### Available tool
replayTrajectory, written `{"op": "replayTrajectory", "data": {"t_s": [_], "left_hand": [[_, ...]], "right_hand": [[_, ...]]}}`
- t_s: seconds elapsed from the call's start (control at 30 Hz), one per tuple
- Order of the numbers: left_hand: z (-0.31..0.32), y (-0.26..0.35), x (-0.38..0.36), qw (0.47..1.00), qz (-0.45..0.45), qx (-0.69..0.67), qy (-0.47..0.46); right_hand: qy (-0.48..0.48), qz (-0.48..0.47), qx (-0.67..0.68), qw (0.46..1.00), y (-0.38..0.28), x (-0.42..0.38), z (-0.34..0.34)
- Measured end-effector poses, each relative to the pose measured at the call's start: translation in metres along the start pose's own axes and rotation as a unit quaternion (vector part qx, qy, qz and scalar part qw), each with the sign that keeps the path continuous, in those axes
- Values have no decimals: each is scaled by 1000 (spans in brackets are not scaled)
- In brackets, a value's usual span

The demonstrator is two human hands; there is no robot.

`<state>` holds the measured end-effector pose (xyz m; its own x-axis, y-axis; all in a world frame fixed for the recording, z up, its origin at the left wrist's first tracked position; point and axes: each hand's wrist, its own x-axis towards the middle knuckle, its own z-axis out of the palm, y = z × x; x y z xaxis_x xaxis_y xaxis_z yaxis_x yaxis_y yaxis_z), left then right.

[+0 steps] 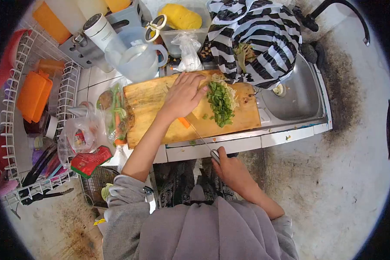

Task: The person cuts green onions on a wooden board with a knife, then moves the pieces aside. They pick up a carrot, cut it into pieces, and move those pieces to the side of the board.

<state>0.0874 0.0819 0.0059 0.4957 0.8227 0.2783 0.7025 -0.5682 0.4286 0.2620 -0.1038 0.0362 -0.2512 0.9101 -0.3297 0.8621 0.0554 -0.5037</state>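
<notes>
My left hand (184, 96) lies flat over the wooden cutting board (147, 108), fingers stretched toward its back edge and thumb apart. Below the board's front edge, my right hand (233, 171) is closed round the handle of a knife (199, 132). The blade runs up-left onto the board, and its far part is partly hidden by my left hand. An orange carrot piece (184, 122) touches the board beside the blade. To the right is a pile of chopped green leaves (221, 104), with pale shreds (233, 93) along its edge.
Behind the board stand a measuring jug (138, 60), scissors (156, 28) and a tub with a yellow block (180, 16). A striped bag (264, 39) partly covers the sink (299, 99). Bagged vegetables (117, 115), a red packet (91, 161) and a wire rack (67, 91) are left.
</notes>
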Motion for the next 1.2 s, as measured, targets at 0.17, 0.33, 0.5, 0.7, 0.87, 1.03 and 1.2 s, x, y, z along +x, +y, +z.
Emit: {"op": "replayTrajectory", "data": {"t_s": [0.17,0.33,0.5,0.7,0.87,1.03,1.2], "left_hand": [[-2,-4,-6,999,-3,-15,-28],[4,0,-1,1000,4,-16,23],[-15,11,-4,949,-1,-254,189],[-21,25,-76,928,-124,-244,253],[-6,10,-105,913,-161,-277,253],[-24,13,-85,923,-140,-235,270],[-28,11,-38,950,-16,-211,229]], "right_hand": [[-25,4,-37,999,2,2,7],[-16,5,6,1000,3,0,2],[10,-7,57,998,18,3,6],[-34,8,248,968,25,1,6],[17,39,218,975,7,-18,-10],[83,2,134,987,6,-18,-8],[105,-2,84,991,-3,-16,3]]}}
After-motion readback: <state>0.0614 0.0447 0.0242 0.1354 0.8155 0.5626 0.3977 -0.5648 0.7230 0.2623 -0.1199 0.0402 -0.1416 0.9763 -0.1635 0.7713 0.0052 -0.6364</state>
